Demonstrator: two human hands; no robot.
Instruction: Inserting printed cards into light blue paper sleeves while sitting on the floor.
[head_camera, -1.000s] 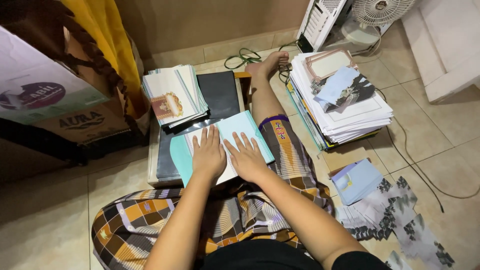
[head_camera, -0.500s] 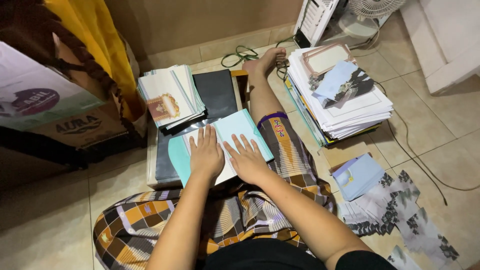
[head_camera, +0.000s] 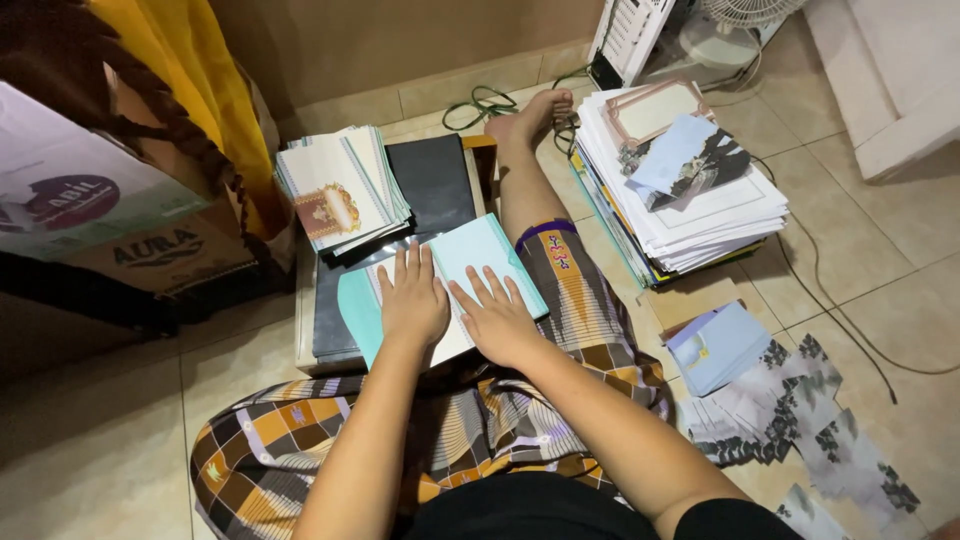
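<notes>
Teal card (head_camera: 480, 255) under left hand (head_camera: 412, 300), right hand (head_camera: 497, 322); fingers spread flat, card edges free.

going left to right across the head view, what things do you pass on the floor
cardboard box → card stack → left hand → right hand → tall paper pile → patterned sheets

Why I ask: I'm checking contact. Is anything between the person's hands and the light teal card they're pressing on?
Nothing visible. The left hand and right hand lie flat, palms down, directly on the teal card, which rests on a dark board.
</notes>
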